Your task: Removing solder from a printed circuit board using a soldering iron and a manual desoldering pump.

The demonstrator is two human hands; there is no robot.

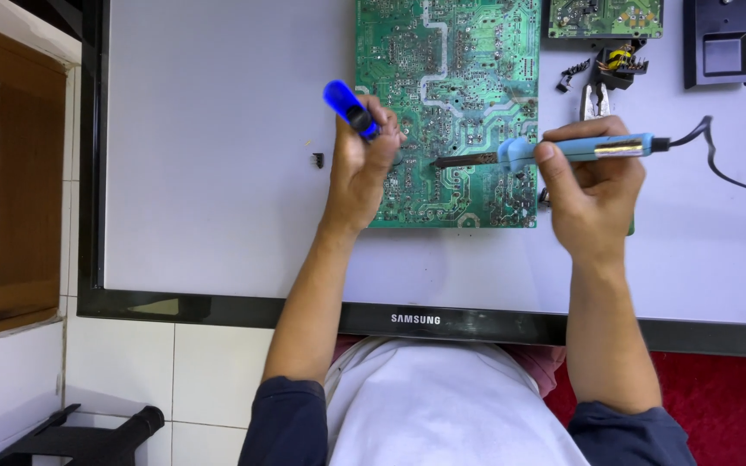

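Head view: left hand [360,177] fisted around a blue desoldering pump [350,108], its nose down on the green circuit board [446,78]. Right hand [593,194] at 3 o'clock of it pinches a blue soldering iron [554,149], tip on the board between both hands. Board lies on the white bench [218,173]; pliers [595,99] at 12 o'clock of the right hand.
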